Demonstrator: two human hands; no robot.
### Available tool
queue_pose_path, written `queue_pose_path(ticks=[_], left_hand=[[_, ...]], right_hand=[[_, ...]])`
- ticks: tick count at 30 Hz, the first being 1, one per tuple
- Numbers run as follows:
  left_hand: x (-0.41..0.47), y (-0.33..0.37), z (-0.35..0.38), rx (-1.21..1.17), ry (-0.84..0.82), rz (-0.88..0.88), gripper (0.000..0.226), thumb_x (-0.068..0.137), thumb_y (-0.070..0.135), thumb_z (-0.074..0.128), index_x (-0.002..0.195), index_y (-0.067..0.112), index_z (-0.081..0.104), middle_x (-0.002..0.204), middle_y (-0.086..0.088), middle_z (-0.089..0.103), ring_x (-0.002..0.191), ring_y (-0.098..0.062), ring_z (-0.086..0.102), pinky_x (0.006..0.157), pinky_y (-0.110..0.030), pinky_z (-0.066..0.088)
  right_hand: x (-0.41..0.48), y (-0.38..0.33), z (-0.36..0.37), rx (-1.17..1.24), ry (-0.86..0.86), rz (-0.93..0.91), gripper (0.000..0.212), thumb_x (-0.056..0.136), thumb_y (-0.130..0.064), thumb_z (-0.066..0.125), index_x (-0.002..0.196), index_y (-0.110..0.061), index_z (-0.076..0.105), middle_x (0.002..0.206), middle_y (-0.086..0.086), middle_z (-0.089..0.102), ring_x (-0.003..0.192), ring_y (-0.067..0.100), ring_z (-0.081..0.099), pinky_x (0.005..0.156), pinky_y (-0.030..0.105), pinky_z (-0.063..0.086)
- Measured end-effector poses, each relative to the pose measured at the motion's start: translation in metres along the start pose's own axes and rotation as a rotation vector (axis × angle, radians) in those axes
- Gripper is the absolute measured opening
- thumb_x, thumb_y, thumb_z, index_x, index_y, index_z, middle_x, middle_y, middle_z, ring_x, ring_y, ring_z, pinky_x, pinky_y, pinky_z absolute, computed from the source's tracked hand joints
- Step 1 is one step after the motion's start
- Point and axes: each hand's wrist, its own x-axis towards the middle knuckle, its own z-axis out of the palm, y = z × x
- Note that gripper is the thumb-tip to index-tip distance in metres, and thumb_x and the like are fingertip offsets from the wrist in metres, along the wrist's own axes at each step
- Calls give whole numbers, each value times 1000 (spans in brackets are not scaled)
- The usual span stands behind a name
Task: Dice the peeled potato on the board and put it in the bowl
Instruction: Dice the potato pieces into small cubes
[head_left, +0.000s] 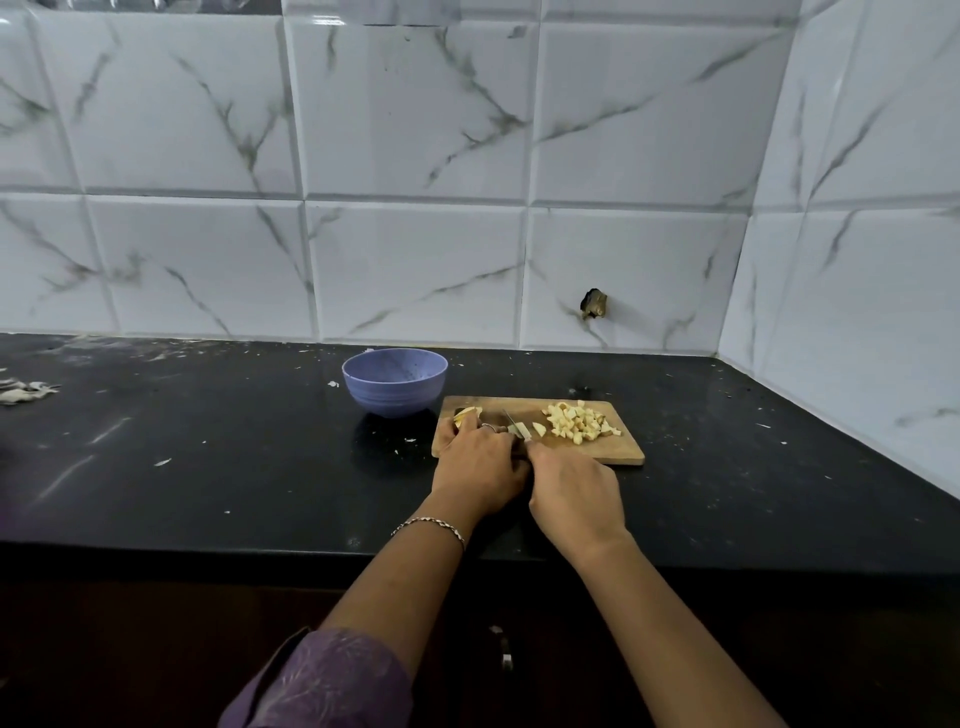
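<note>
Counter (208, 467): knife (511, 422) half under right hand (574, 493)

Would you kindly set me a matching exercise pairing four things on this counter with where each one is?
Things: 1 bowl; 2 diced pile; 3 uncut potato piece; 4 knife.
Places: A in the right hand; B right part of the board; C on the counter, left of the board; D held by the left hand.
Pairs: 1-C; 2-B; 3-D; 4-A.

Home kitchen: marble-look wall tiles (415, 156), black countertop (208, 457).
</note>
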Motion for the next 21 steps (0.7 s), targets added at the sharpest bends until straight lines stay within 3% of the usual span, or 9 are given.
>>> queue_pose_path(ticks=[6, 18, 21], left_hand=[[0, -1, 1, 5, -3, 10, 41, 99, 43, 36, 115, 23, 68, 123, 5, 65, 123, -23, 39, 100, -44, 17], [-2, 0, 0, 14, -34, 14, 40, 100, 42, 35, 118, 26, 66, 134, 7, 59, 125, -25, 39, 102, -47, 17], [-3, 1, -1, 12, -19, 20, 40, 101, 41, 34, 119, 25, 66, 131, 6, 61, 124, -26, 39, 97, -42, 16]], right_hand=[[4, -2, 1, -38, 11, -20, 32, 100, -13, 48, 130, -22, 55, 105, 0, 67, 94, 18, 64, 74, 31, 49], [-5, -3, 2, -23, 49, 17, 26, 101, -13, 48, 123, -22, 58, 105, -1, 67, 92, 16, 66, 72, 30, 52], [-5, -4, 2, -35, 56, 20, 25, 100, -13, 48, 121, -22, 58, 104, -1, 67, 92, 16, 66, 69, 28, 48]])
